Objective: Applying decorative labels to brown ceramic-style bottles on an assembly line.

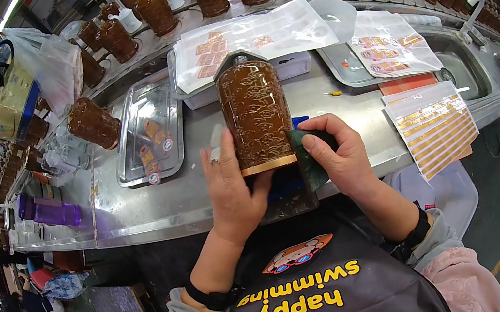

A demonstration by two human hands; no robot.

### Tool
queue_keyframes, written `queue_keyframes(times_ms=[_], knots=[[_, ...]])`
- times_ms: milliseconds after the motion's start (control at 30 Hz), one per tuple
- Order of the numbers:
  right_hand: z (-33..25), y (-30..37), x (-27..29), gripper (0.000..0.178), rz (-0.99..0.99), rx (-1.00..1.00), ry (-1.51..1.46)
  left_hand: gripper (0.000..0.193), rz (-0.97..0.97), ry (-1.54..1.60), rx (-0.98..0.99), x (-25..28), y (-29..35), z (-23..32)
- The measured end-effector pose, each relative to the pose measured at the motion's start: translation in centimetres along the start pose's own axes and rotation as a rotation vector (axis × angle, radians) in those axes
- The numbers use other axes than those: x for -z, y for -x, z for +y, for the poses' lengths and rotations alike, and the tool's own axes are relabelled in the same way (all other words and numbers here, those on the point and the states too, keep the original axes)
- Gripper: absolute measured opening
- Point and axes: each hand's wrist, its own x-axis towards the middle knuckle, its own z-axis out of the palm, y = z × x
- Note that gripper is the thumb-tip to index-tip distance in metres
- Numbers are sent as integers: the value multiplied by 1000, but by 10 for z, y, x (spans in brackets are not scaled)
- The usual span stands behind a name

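Observation:
A large brown bottle (254,112) with a raised pattern and a gold band at its base stands in front of me at the bench edge. My left hand (230,186) grips its lower left side, the thumb under the gold band. White wrapping covers one fingertip of that hand. Between the thumb and fingers of my right hand (346,156) is a dark green cloth (310,169), pressed against the bottle's lower right side. Something blue (286,183) shows beneath the bottle, partly hidden.
A metal tray (181,157) with a few stickers lies left, near another brown bottle (92,123) and a purple drinking bottle (51,210). Sticker sheets (287,21) lie behind, and a gold-striped sheet (433,125) overhangs the bench at right. Several brown bottles line the conveyor (190,17). A sink (463,64) is far right.

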Motion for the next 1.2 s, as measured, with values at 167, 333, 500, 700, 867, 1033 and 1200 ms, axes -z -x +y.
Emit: queue_keyframes(times_ms=[167,333,500,700,867,1033,1200], knots=[[3,1,3,20,45,-25,-35,65,24,-132,-163,0,-5,-2],[-15,-4,20,18,61,-82,-12,66,42,-13,-54,-4,3,-9],[-34,-10,24,37,-122,810,664,62,90,-37,-48,-2,7,-7],[-24,-9,32,39,-279,728,582,61,84,-121,-405,7,12,-13],[-24,-5,27,31,-217,631,408,59,46,-147,-187,4,-6,2],[-21,-2,32,31,-489,559,249,59,49,-93,-112,-2,3,-6],[-18,-3,31,28,-431,600,292,59,33,2,-10,-3,4,-5]])
